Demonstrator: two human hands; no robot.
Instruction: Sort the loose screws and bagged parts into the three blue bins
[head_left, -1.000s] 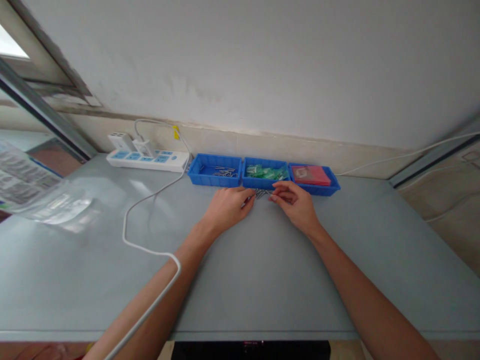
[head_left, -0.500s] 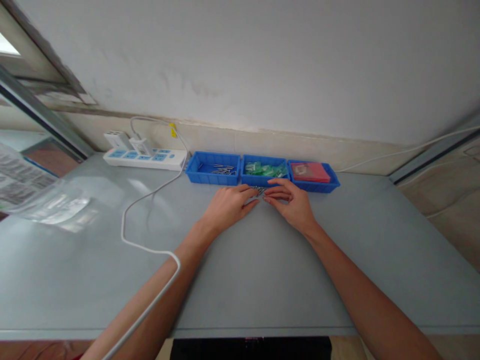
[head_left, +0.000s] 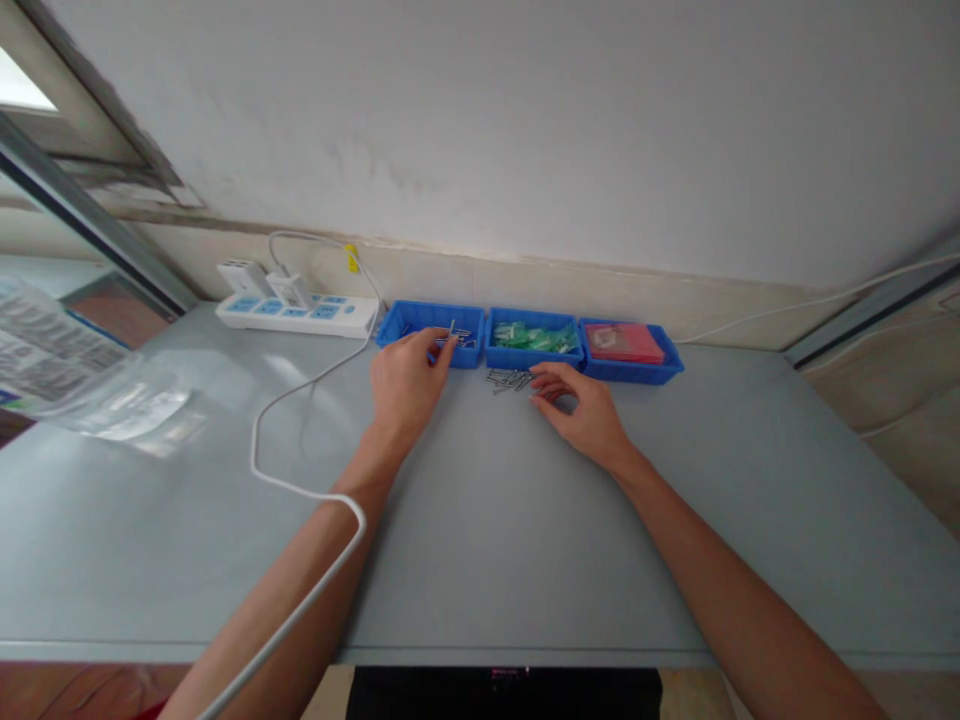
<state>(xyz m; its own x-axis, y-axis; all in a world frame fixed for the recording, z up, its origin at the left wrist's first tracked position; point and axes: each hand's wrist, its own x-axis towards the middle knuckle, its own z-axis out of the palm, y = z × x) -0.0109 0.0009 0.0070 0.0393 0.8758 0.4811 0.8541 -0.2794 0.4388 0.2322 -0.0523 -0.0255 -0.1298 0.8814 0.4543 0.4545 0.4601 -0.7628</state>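
Observation:
My left hand (head_left: pixel 409 378) is at the front edge of the left blue bin (head_left: pixel 390 328), its thumb and index finger pinched on a thin metal screw (head_left: pixel 452 327) that points up. More screws of the same look lie inside that bin. On the table in front of the middle bin is a small loose pile of screws (head_left: pixel 511 380). My right hand (head_left: pixel 581 408) rests at the right end of this pile, fingers curved and thumb apart from them, with nothing visible between.
The middle blue bin (head_left: pixel 517 357) holds small green plastic pieces, and the right bin (head_left: pixel 637 373) holds red packets. A white power strip (head_left: pixel 300 316) stands at left against the wall. Its white cable (head_left: pixel 300 488) passes over my left forearm. Clear plastic packaging (head_left: pixel 142 405) is at far left.
My left hand has moved left from the screw pile to the left bin, with a screw pinched in it. My right hand has stayed beside the pile, which shows more now.

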